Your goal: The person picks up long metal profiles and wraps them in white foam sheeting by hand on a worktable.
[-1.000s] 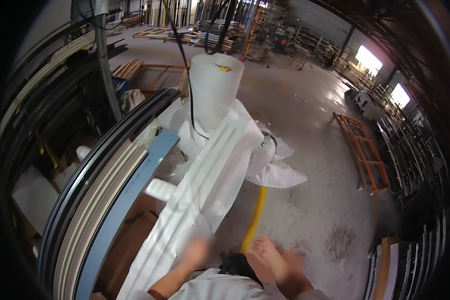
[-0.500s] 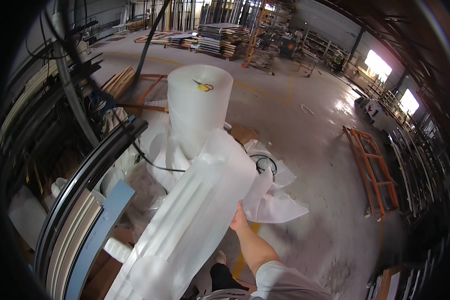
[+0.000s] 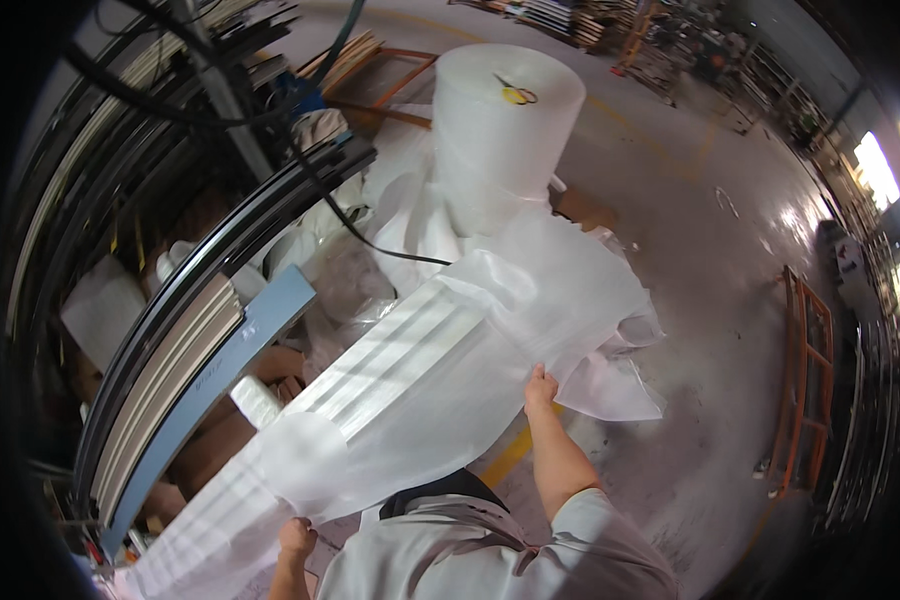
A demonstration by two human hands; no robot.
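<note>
A long bundle of pale, ridged profiles lies slantwise in front of me, partly covered by a thin white foam sheet. My right hand is closed on the sheet's near edge, toward the far end of the bundle. Lower and further left, my left hand is closed on the same edge. Beyond the bundle stands a tall roll of white foam wrap with yellow-handled scissors on its top. Folds of sheet bunch up between roll and bundle.
Left of the bundle lie a blue profile, brown profiles and a small white roll. A dark cable hangs over the work. Loose sheet trails onto the floor at right. An orange frame stands at far right.
My left hand has come into view at the bundle's near part. The sheet is now spread toward me, baring some ridged profiles. The view has shifted, moving the roll up and right.
</note>
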